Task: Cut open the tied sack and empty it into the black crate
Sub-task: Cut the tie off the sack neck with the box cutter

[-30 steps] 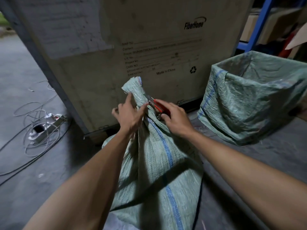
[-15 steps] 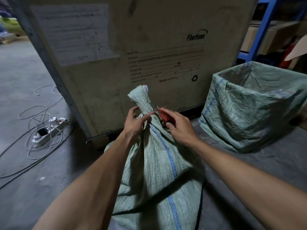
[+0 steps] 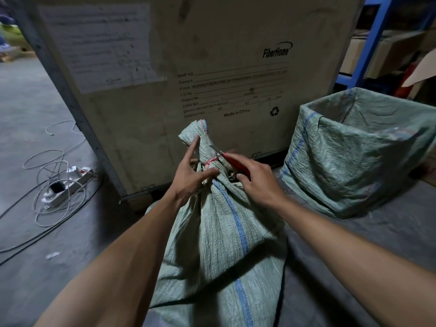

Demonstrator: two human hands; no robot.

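Observation:
A green woven sack (image 3: 221, 244) with a blue stripe stands upright on the floor in front of me. Red string (image 3: 211, 160) ties its neck. My left hand (image 3: 191, 177) holds the neck just under the tie, thumb across the front and index finger stretched up along the bunched top. My right hand (image 3: 256, 179) grips a red-handled cutting tool (image 3: 234, 161), its blurred metal tip at the red string. At the right stands a box-shaped container (image 3: 354, 152) draped with another green woven sack; none of its black surface shows.
A large wooden shipping crate (image 3: 212, 67) rises right behind the sack. A power strip with coiled cables (image 3: 68, 182) lies on the concrete floor at left. Blue shelving (image 3: 368, 43) with cardboard boxes is at the far right.
My left index finger has uncurled and now points up the neck, so the red string shows. The cutting tool's tip has moved up to the string.

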